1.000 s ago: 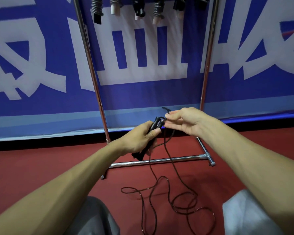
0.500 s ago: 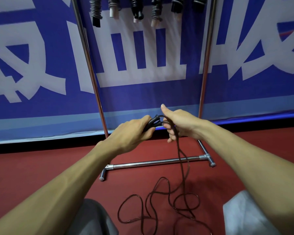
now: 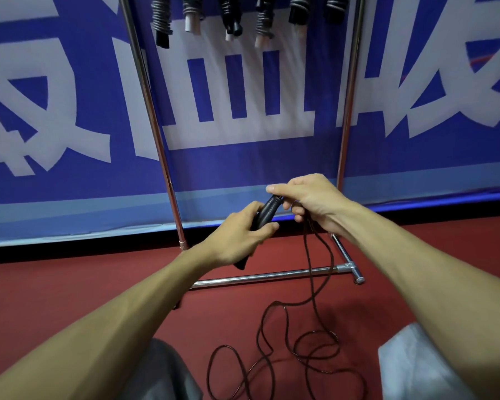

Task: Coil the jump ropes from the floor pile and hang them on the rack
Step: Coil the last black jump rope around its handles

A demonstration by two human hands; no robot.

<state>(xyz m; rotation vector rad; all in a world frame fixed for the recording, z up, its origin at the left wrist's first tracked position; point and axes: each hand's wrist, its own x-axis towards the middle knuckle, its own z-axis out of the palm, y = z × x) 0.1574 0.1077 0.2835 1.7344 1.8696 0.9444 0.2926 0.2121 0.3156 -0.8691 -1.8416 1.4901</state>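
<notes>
Low before the rack (image 3: 153, 125), my left hand (image 3: 237, 238) grips the handles (image 3: 267, 210) (tilted up-right), right fingers (image 3: 277, 187) pinching the rope (image 3: 312, 284) at their top end.

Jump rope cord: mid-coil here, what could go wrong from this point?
1. Tangle: the cord lies on the floor in overlapping loops. If drawn up quickly, they may knot.
2. Snag: it hangs from the right hand across the rack's bottom bar, near the corner joint, and might catch there.
3. Slip: the left hand grips the handles low down, so wraps near their tips could slide off.
</notes>
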